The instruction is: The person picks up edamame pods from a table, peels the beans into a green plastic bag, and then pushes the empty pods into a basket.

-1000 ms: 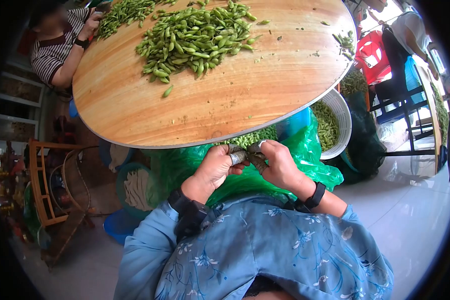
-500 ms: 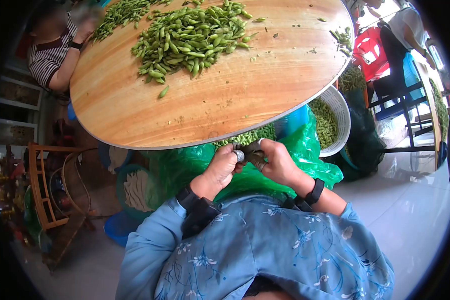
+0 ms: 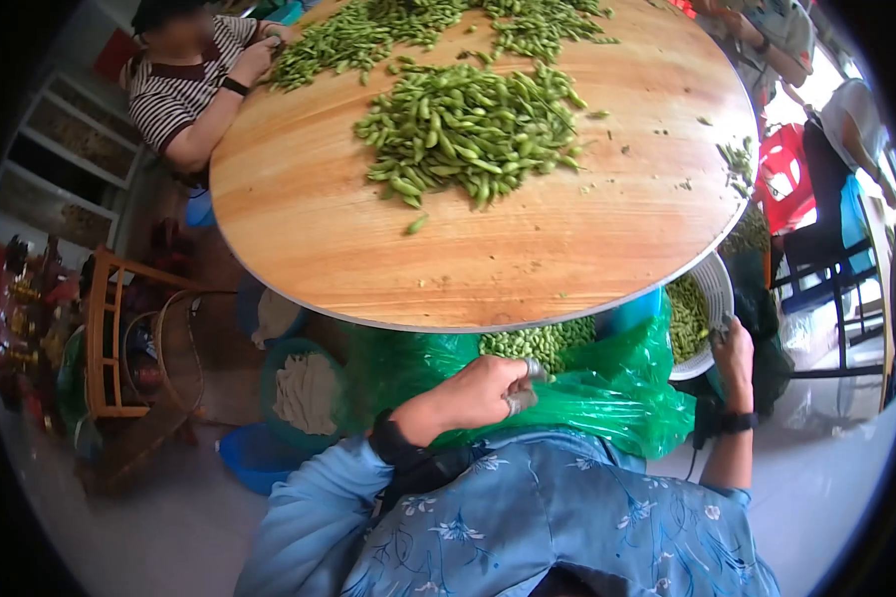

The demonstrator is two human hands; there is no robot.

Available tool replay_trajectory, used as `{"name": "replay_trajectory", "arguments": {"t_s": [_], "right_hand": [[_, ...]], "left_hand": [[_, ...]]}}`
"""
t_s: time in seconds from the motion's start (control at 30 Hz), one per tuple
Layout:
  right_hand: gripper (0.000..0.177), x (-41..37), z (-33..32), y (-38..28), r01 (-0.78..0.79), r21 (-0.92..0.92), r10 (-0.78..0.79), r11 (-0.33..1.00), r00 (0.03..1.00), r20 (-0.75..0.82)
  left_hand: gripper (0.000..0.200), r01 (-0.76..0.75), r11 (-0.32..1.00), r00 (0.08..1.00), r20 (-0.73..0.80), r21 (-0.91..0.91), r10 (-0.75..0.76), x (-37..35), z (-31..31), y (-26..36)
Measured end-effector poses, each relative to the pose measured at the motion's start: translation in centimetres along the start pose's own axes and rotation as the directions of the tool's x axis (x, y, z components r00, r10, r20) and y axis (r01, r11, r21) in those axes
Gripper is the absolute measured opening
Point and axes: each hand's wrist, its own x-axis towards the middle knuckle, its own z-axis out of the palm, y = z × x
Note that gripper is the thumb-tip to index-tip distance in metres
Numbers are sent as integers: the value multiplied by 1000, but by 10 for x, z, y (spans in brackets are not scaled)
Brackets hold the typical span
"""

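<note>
My left hand [image 3: 480, 390] is curled above the green plastic bag [image 3: 617, 403] in front of my lap. Grey coverings show on its thumb and fingertip, and whatever it may hold cannot be made out. Shelled green beans [image 3: 538, 343] lie just beyond it, partly under the table edge. Off to the right, my right hand [image 3: 735, 360] has its covered fingers closed at the near right rim of a white basket [image 3: 719, 284]. Green pods [image 3: 685, 318] fill that basket. On the round wooden table [image 3: 488, 264] sits a large heap of green bean pods [image 3: 473, 134].
A person in a striped shirt [image 3: 174, 99] sits at the table's left; other people are at the upper right. Below left are a teal basin [image 3: 304, 393] with pale cloth, a blue basin [image 3: 254, 458] and a wooden chair [image 3: 100, 338]. A red chair [image 3: 786, 179] stands right.
My hands were together in front of me and have come apart. The right hand has reached out to the white basket, while the left stays over the green bag. The view has shifted.
</note>
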Motion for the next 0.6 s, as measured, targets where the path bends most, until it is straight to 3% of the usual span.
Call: {"name": "replay_trajectory", "arguments": {"t_s": [0.03,0.07,0.1,0.13,0.17,0.2,0.23,0.27,0.3,0.37,0.4,0.47,0.6], "right_hand": [[21,0,-16,-11,-64,93,55,994,994,90],[20,1,-22,-16,-150,84,138,985,981,133],[20,2,-23,-19,-155,130,137,979,981,135],[21,1,-22,-22,-162,173,139,972,981,137],[21,-1,-20,-27,-161,175,137,971,981,138],[20,-2,-16,-36,-112,302,86,947,991,99],[20,-3,-15,-46,-58,421,39,905,998,54],[19,-2,-19,-59,-107,450,45,887,988,147],[19,-2,-15,-64,-114,541,10,833,981,192],[18,-4,-20,-83,-113,661,-92,741,959,268],[18,-7,-30,-100,-107,700,-151,706,943,297],[18,-14,-39,-124,-202,780,-156,592,921,357],[21,-24,-54,-170,-270,873,-352,407,835,423]], "left_hand": [[31,69,984,975,219,-166,-32,-8,-15,8],[31,74,984,977,211,-164,-38,-15,-27,9],[25,-52,955,998,-34,-291,43,-22,-40,9],[20,-202,904,954,-283,-378,95,-25,-50,7],[23,-193,936,880,-474,-295,33,-21,-59,1],[25,-167,962,763,-646,-215,-13,-14,-70,-6],[23,-47,999,708,-706,-12,25,-9,-84,-7],[21,89,980,655,-751,181,79,-3,-97,-9],[21,88,980,658,-749,177,76,2,-107,-14],[16,170,868,674,-698,466,243,13,-114,-32],[13,153,842,660,-688,518,303,18,-117,-41],[12,162,819,671,-670,550,317,21,-121,-41],[14,223,777,647,-686,588,334,15,-101,-22]]}}
